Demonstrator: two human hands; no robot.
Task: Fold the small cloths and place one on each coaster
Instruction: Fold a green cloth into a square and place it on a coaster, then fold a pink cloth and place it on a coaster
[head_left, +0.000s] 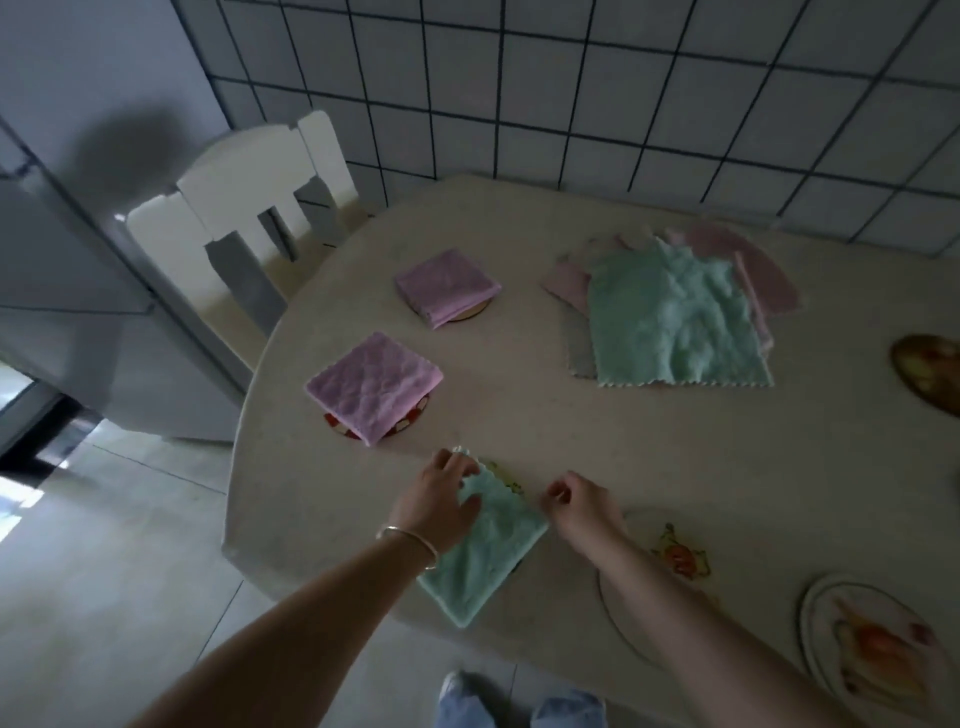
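Note:
A folded mint-green cloth (480, 551) lies near the table's front edge, with a sliver of a coaster (511, 486) showing at its far side. My left hand (441, 493) rests on the cloth's far corner, fingers pressing it. My right hand (579, 501) hovers just right of the cloth, fingers curled, holding nothing I can see. Two folded pink cloths sit on coasters: one (374, 387) on a red patterned coaster (410, 415), one (447, 286) on a tan coaster (475, 310). A pile of unfolded cloths (670, 317), green on top, lies at the back right.
Uncovered round coasters lie on the right: one (670, 556) under my right forearm, one (872, 639) at the front right, one (930, 369) at the right edge. A white chair (244, 197) stands behind the round table (519, 415). A tiled wall is at the back.

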